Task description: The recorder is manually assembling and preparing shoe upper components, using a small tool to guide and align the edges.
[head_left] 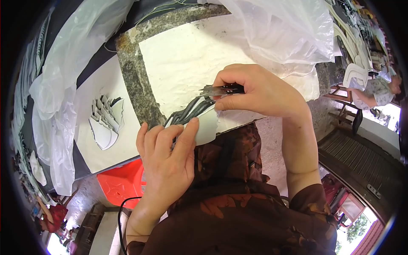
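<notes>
Right hand [250, 90] is pinched down on a dark, narrow, flat strip with pale spots [219, 90], gripped between thumb and fingers. That strip sits just above the upper end of a fanned bunch of thin grey-and-white, dark-edged pieces [207, 126]. The left hand [168, 148] has its fingertips on the bunch's lower left end, can't tell from here if it's really gripping. So the bunch is basically between both hands, at the near edge of the creased off-white sheet [187, 55] on the tabletop [135, 70]. Further left, there's another fanned white stack [105, 121].
</notes>
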